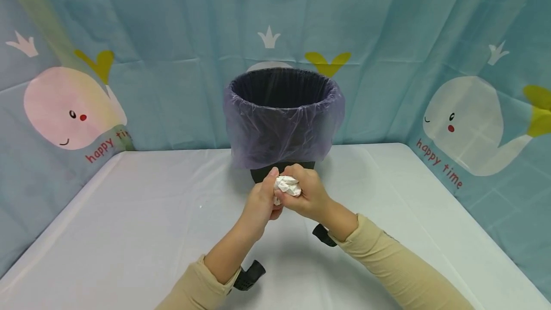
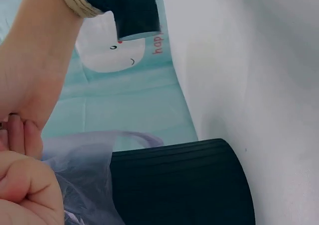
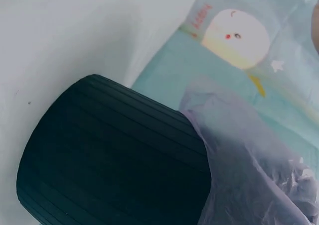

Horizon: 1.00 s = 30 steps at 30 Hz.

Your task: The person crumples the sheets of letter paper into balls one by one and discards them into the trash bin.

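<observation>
Both hands meet around a crumpled ball of white paper point(image 1: 287, 185) in the middle of the head view, in front of the bin. The left hand point(image 1: 260, 200) grips it from the left, thumb on top. From the right, the right hand point(image 1: 312, 193) holds it with curled fingers. Part of the paper is hidden inside the hands. Just behind them stands a black bin point(image 3: 109, 155) lined with a translucent purple bag point(image 1: 284, 133), which is folded over its rim. Curled fingers point(image 2: 30, 185) show at the lower left of the left wrist view; the paper is not visible there.
A white-covered table point(image 1: 129, 224) lies beneath the arms. Blue curtains point(image 1: 172, 99) with whale prints close off the back and sides. Black wrist-worn devices point(image 1: 250, 275) hang below both forearms.
</observation>
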### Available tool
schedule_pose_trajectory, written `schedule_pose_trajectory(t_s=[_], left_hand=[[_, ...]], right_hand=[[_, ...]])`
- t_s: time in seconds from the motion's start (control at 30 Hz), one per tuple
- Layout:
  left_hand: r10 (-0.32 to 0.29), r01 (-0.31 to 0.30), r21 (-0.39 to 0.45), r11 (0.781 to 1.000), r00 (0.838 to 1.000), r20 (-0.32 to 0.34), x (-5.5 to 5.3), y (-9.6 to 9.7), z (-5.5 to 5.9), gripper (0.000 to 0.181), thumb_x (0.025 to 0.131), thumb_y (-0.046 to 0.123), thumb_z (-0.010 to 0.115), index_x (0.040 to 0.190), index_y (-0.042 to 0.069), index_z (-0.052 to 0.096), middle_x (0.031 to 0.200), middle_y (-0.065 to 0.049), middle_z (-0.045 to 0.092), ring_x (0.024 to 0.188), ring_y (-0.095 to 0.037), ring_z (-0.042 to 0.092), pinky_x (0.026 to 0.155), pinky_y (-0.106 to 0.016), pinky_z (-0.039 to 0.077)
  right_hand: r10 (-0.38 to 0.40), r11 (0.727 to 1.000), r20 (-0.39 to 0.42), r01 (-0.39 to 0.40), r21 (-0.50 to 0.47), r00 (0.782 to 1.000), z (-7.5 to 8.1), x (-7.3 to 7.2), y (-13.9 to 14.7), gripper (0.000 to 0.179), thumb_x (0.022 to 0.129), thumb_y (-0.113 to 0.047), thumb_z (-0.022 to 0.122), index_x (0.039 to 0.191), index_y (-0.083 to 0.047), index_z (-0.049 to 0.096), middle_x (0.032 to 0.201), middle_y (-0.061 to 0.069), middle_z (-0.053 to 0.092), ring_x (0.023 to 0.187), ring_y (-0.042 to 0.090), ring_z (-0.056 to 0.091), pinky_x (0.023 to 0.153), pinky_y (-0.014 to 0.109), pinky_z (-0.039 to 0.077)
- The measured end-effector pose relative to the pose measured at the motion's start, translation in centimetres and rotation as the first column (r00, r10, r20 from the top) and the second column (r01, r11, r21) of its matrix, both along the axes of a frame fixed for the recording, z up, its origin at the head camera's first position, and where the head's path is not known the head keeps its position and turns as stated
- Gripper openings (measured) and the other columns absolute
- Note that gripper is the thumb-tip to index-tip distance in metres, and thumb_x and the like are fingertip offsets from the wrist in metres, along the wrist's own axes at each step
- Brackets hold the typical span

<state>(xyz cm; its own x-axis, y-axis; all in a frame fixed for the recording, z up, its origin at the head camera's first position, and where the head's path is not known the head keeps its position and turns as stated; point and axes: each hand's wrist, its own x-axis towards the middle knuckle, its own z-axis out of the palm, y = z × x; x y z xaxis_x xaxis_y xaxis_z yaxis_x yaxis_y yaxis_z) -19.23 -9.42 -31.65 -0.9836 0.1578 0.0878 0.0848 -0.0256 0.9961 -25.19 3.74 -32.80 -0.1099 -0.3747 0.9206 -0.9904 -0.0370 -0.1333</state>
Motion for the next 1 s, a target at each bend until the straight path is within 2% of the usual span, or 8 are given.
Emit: schedule_pose_trajectory(t_s=[0.13,0.3,0.37,0.53,0.67,0.77,0.87,1.0], left_hand=[[-0.014,0.009,0.084,0.996,0.998,0.057,-0.2,-0.6,0.2,0.049,0.101,0.047,0.036,0.071,0.011,0.051,0.055,0.002,0.036,0.047,-0.009,0.029,0.045,-0.020,0.024],[0.091,-0.081,0.188,0.979,0.995,-0.041,-0.5,-1.2,0.0,0.035,0.102,0.031,0.043,0.080,0.006,0.053,0.057,0.002,0.041,0.045,-0.006,0.028,0.044,-0.019,0.021],[0.112,-0.092,0.213,0.973,0.990,-0.085,-0.6,-1.2,-0.1,0.032,0.101,0.028,0.044,0.080,0.006,0.054,0.057,0.003,0.043,0.045,-0.006,0.029,0.044,-0.018,0.022],[0.099,-0.059,0.268,0.962,0.986,-0.137,-0.5,-0.5,-0.2,0.030,0.100,0.025,0.045,0.077,0.009,0.056,0.057,0.004,0.042,0.045,-0.006,0.028,0.044,-0.018,0.021],[0.058,-0.043,0.160,0.986,0.994,-0.091,-0.1,-0.6,0.3,0.034,0.102,0.028,0.045,0.079,0.005,0.056,0.058,0.001,0.043,0.045,-0.009,0.031,0.044,-0.019,0.024],[0.024,-0.023,0.016,1.000,0.999,-0.028,0.1,-0.9,1.1,0.037,0.103,0.034,0.046,0.085,0.003,0.056,0.058,-0.002,0.045,0.045,-0.011,0.038,0.045,-0.021,0.031],[-0.002,0.004,-0.081,0.997,1.000,0.025,0.0,-1.3,1.8,0.036,0.103,0.035,0.047,0.097,0.000,0.054,0.068,-0.005,0.053,0.052,-0.013,0.048,0.050,-0.023,0.039],[0.015,-0.014,-0.099,0.995,1.000,0.005,-0.2,-2.0,2.0,0.029,0.102,0.023,0.051,0.114,-0.004,0.053,0.091,-0.009,0.061,0.073,-0.016,0.058,0.062,-0.026,0.045]], right_hand=[[-0.104,0.990,0.037,0.100,0.096,0.994,0.4,0.5,0.1,0.041,0.100,-0.043,0.049,0.095,-0.003,0.050,0.077,0.008,0.057,0.064,0.018,0.056,0.056,0.024,0.049],[-0.324,0.917,0.049,0.301,0.263,0.945,1.1,1.4,0.6,0.061,0.092,-0.063,0.039,0.117,-0.009,0.053,0.087,0.004,0.053,0.075,0.016,0.049,0.060,0.027,0.045],[-0.303,0.928,0.060,0.280,0.247,0.951,1.1,1.4,0.6,0.059,0.093,-0.059,0.042,0.117,-0.007,0.055,0.086,0.004,0.053,0.072,0.015,0.049,0.059,0.026,0.045],[-0.068,0.996,0.084,0.062,0.071,0.994,0.5,0.8,0.2,0.040,0.095,-0.039,0.057,0.106,0.000,0.056,0.080,0.008,0.056,0.067,0.017,0.051,0.057,0.024,0.046],[0.061,0.998,0.063,-0.060,-0.026,0.996,0.1,0.2,0.4,0.034,0.094,-0.032,0.063,0.098,0.001,0.057,0.072,0.006,0.053,0.060,0.015,0.048,0.053,0.022,0.043],[0.081,0.997,0.083,-0.080,-0.017,0.993,0.1,0.2,1.1,0.032,0.093,-0.028,0.066,0.101,0.002,0.058,0.074,0.007,0.054,0.061,0.015,0.047,0.053,0.022,0.042],[0.011,0.998,0.182,-0.024,0.066,0.983,0.7,0.9,1.8,0.027,0.090,-0.009,0.070,0.112,0.001,0.057,0.090,0.011,0.061,0.072,0.018,0.052,0.056,0.023,0.044],[-0.164,0.965,0.288,0.093,0.245,0.944,1.8,2.0,2.4,0.052,0.082,0.006,0.072,0.129,-0.004,0.052,0.125,0.019,0.055,0.109,0.030,0.056,0.077,0.036,0.054]])
